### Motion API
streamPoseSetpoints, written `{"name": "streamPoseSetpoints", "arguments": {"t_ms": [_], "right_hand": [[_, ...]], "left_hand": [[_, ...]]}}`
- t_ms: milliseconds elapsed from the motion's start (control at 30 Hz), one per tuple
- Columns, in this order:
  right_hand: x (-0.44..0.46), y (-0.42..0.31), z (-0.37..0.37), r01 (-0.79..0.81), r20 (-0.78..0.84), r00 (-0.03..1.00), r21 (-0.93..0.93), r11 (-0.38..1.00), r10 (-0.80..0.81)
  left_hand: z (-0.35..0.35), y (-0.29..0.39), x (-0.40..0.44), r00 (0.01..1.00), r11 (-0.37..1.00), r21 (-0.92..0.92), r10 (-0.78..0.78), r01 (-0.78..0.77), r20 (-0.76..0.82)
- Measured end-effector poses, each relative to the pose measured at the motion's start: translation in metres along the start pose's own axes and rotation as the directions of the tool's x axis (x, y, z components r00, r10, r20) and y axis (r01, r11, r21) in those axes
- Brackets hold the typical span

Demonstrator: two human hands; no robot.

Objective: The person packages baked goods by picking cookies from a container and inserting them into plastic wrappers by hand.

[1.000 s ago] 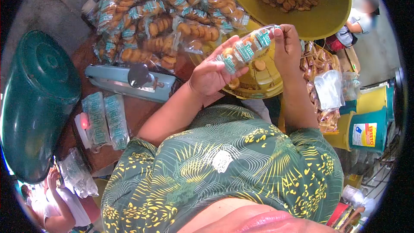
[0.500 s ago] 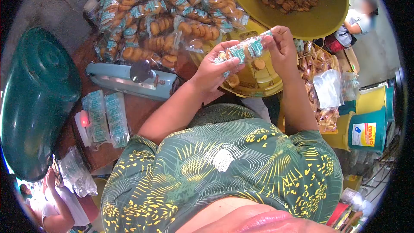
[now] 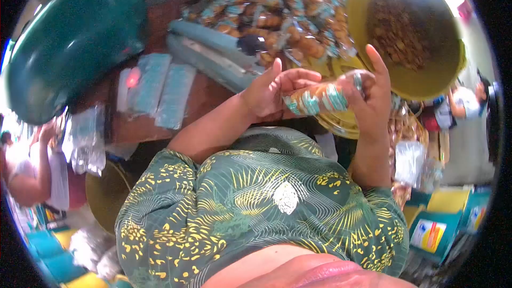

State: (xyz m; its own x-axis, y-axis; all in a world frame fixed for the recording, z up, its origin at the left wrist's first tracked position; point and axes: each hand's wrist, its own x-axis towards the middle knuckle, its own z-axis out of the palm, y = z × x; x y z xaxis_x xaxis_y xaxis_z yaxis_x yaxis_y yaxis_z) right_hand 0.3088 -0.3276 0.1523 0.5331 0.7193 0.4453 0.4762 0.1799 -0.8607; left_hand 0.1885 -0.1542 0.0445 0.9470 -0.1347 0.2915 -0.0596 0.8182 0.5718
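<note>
The packet (image 3: 316, 100), clear film with teal print over round golden biscuits, is held up in front of the patterned shirt (image 3: 256, 208), its long axis running from half past eight to half past two. The right hand (image 3: 370, 98) has its two o'clock end between thumb and bent fingers, the index finger raised toward twelve. The left hand (image 3: 264, 93) is loosely open at the other end, thumb toward one; I cannot tell whether it touches the film.

Clockwise directions are from the packet. Just below, toward five, shows the rim of a yellow tray (image 3: 346, 129); the hands hide most of its contents. A blue-grey appliance (image 3: 208, 53) lies at ten, with flat teal-printed wrappers (image 3: 160, 93) at nine. At eleven is a heap of filled packets (image 3: 261, 18). At two, an olive-yellow bucket (image 3: 432, 5) opens toward the camera, brown pieces covering its bottom. A large green container (image 3: 74, 48) sits toward half past nine, its inside hidden.
</note>
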Motion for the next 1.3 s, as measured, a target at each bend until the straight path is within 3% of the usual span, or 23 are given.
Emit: {"name": "streamPoseSetpoints", "arguments": {"t_ms": [67,167,200,300,333,400,467,567,633,700,733,833,967,1067,1233,1300], "right_hand": [[-0.002,0.003,0.026,0.041,0.039,0.998,0.136,0.990,-0.047],[0.023,0.047,0.067,0.102,0.146,0.987,-0.209,0.973,-0.072],[0.024,0.046,0.079,0.027,0.229,0.973,-0.198,0.980,0.019],[0.029,0.088,0.117,0.112,0.362,0.932,-0.252,0.961,-0.014],[0.036,0.109,0.131,0.100,0.352,0.935,-0.115,0.988,-0.054],[0.056,0.133,0.139,-0.044,0.299,0.954,0.045,0.998,0.028],[0.072,0.121,0.135,-0.104,0.238,0.970,0.263,0.959,0.040],[0.071,0.052,0.128,-0.121,0.259,0.966,0.523,0.844,-0.023],[0.069,0.039,0.133,0.117,0.300,0.939,0.173,0.978,-0.165],[0.063,0.032,0.141,0.275,0.419,0.885,-0.125,0.953,-0.200],[0.062,0.038,0.145,0.117,0.486,0.874,-0.213,0.970,0.001],[0.056,0.054,0.156,0.414,0.413,0.873,-0.348,0.841,-0.259],[0.054,0.058,0.158,0.396,0.386,0.888,-0.360,0.845,-0.252],[0.052,0.058,0.158,0.383,0.367,0.897,-0.366,0.848,-0.246],[0.049,0.061,0.159,0.397,0.328,0.899,-0.332,0.856,-0.290],[0.048,0.062,0.160,0.385,0.305,0.908,-0.337,0.859,-0.287]], "left_hand": [[0.000,0.009,-0.034,0.997,0.993,0.089,0.074,-0.071,-0.034],[0.014,0.019,-0.084,0.966,0.959,0.246,0.188,-0.142,-0.176],[0.008,0.019,-0.098,0.939,0.940,0.329,0.193,-0.094,-0.283],[0.002,0.024,-0.130,0.809,0.830,0.553,0.274,0.073,-0.519],[0.001,0.026,-0.139,0.756,0.781,0.609,0.312,0.142,-0.576],[-0.019,0.032,-0.151,0.734,0.845,0.528,0.308,0.081,-0.605],[-0.037,0.040,-0.160,0.732,0.895,0.446,0.321,-0.027,-0.601],[-0.039,0.052,-0.165,0.701,0.915,0.402,0.306,-0.029,-0.644],[-0.047,0.055,-0.167,0.713,0.919,0.390,0.309,-0.055,-0.629],[-0.049,0.058,-0.166,0.721,0.916,0.398,0.310,-0.052,-0.620],[-0.046,0.060,-0.166,0.722,0.909,0.415,0.311,-0.037,-0.618],[-0.044,0.062,-0.165,0.731,0.906,0.424,0.298,-0.013,-0.614],[-0.051,0.064,-0.170,0.727,0.884,0.466,0.299,0.032,-0.618],[-0.060,0.065,-0.173,0.657,0.810,0.579,0.383,0.099,-0.649],[-0.043,0.074,-0.165,0.564,0.805,0.555,0.364,0.209,-0.741],[-0.044,0.075,-0.159,0.575,0.778,0.580,0.366,0.242,-0.731]]}}
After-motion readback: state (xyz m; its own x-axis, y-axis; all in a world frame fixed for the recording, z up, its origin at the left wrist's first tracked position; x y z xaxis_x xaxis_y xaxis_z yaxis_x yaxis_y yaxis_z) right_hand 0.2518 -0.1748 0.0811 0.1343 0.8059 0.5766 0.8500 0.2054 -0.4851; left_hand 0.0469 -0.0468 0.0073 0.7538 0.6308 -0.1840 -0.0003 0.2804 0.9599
